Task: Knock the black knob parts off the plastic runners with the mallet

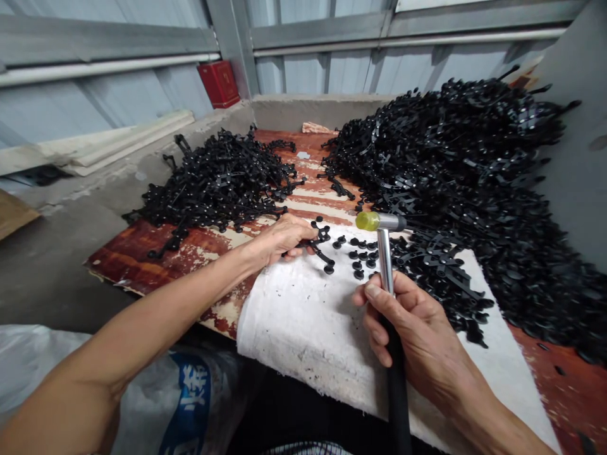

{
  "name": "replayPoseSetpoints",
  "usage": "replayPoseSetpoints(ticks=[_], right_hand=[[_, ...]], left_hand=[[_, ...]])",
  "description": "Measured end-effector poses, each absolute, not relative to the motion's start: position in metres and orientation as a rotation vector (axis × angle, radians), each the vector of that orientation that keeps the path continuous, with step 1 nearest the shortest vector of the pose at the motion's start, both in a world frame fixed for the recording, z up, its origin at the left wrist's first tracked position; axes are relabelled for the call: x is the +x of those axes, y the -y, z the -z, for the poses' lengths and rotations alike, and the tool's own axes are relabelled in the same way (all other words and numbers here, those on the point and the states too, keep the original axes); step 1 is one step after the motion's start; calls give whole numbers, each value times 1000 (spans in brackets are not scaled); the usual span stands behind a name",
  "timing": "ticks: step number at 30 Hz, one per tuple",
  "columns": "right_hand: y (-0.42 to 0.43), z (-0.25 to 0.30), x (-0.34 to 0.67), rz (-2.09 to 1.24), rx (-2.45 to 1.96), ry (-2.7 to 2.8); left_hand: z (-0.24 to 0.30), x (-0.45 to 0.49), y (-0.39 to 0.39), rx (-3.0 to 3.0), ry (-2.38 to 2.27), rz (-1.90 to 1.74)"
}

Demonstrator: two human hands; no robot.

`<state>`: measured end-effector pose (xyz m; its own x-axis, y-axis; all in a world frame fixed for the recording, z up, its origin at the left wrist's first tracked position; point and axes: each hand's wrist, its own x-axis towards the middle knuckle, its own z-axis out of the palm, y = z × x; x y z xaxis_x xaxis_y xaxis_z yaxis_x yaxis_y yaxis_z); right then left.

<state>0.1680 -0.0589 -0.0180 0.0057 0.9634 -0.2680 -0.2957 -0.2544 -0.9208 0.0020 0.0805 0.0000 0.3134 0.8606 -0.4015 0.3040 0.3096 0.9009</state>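
Observation:
My left hand (287, 239) is closed on one end of a black jointed plastic piece (323, 256), holding it over the white cloth (294, 322). In my right hand (412, 322) is a mallet (386, 253) with a metal shaft, a black grip and a yellow face on its head; the head points up and to the left. Small round black parts (359, 265) with short stems lie on the cloth between my hands. Just beyond the mallet, more black jointed pieces (441, 265) are heaped on the cloth's right side.
A pile of black jointed pieces (218, 180) covers the back left of the worn red-brown board (190, 272). A far larger black heap (450, 145) rises along the right. A red box (219, 84) stands on the ledge at the back. White sacks (213, 392) lie below the board's front edge.

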Motion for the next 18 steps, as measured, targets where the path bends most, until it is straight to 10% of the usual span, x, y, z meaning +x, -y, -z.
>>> replayPoseSetpoints(ticks=[18], right_hand=[[59, 19, 170, -1504, -1189, 811]], left_hand=[[0, 2, -82, 1186, -1264, -524]])
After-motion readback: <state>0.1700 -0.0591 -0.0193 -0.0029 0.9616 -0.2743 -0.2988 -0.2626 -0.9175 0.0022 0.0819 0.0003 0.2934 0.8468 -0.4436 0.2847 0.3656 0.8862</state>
